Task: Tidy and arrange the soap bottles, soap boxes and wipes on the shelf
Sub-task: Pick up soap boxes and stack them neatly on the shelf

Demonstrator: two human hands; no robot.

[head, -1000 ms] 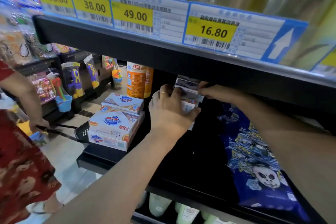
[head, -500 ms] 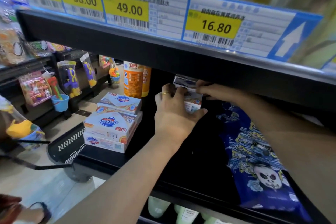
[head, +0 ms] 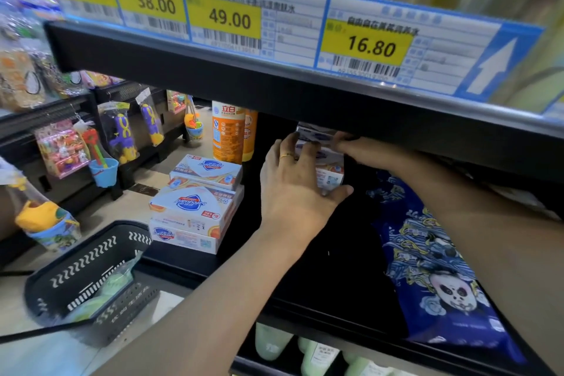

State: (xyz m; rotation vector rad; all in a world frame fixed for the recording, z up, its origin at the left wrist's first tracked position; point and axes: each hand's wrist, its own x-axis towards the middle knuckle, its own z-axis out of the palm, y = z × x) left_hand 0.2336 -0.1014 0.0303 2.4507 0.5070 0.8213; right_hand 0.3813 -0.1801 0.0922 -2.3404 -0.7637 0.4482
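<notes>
**A:** What could have gone wrong for you there, starting from the left?

**B:** The pile of soap boxes (head: 195, 207) at the shelf's left end sat close to the edge, above the black basket (head: 88, 281). Your left forearm passed just beside it, so I judged that a careless swing could have knocked it off. Behind it stood the orange soap bottles (head: 229, 134), upright and apart from your hands.

**A:** And the stack I was working on?

**B:** That small stack of boxes (head: 328, 162) stood deep under the upper shelf, its top partly hidden by the shelf lip. Uneven pressure could have sent the top box sliding or the stack toppling backwards.

**A:** How were my hands?

**B:** Your left hand (head: 297, 189) was spread fairly wide, fingers curving over the stack's front and thumb hooked under its lower corner. Your right hand (head: 357, 149) lay against the stack's right side near the top, fingers long and barely bent; I couldn't see the tips clearly. The blue wipes pack (head: 439, 268) lay flat under your right forearm, where a dragging arm could have shifted it.
</notes>
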